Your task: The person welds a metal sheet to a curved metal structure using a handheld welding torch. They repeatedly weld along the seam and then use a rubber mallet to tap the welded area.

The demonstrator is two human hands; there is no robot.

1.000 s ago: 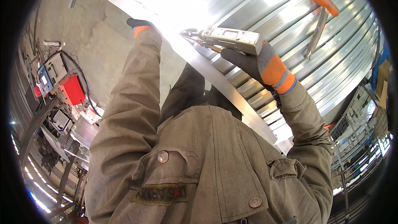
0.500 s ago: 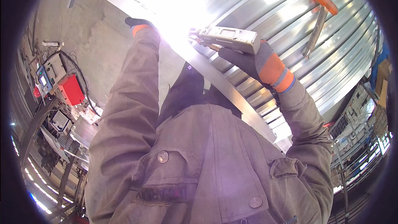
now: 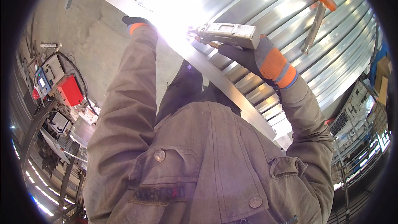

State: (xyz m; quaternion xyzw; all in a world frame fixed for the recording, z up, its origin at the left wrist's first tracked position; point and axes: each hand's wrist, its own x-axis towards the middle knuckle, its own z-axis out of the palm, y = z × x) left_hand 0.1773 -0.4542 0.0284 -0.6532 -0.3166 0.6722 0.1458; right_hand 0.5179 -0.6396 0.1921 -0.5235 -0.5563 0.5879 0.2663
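Note:
In my right hand (image 3: pixel 259 58), gloved in orange and grey with dark fingers, is a handheld welding torch (image 3: pixel 232 34) with a pale boxy body. Its tip points left into a blinding white glare on the metal edge bar (image 3: pixel 215 72). My left hand (image 3: pixel 139 25), in a similar glove, is at the same bar, left of the glare. One dark finger or thumb sticks out to the left, and brightness swallows the remaining fingers. Beyond the bar spreads a panel of shiny ribbed metal slats (image 3: pixel 265 20). Whatever lies right at the torch tip is washed out.
A hammer (image 3: pixel 317 20) with an orange head lies on the slats at the right. Left on the concrete floor (image 3: pixel 99 45) stand a red box (image 3: pixel 70 90) and a control unit (image 3: pixel 43 79) with cables. Racks and cardboard (image 3: pixel 381 85) line the far right.
The whole view has shifted slightly, so everything sits a little higher and further left. My hands and the torch keep nearly the same place on the bar, and the glare persists.

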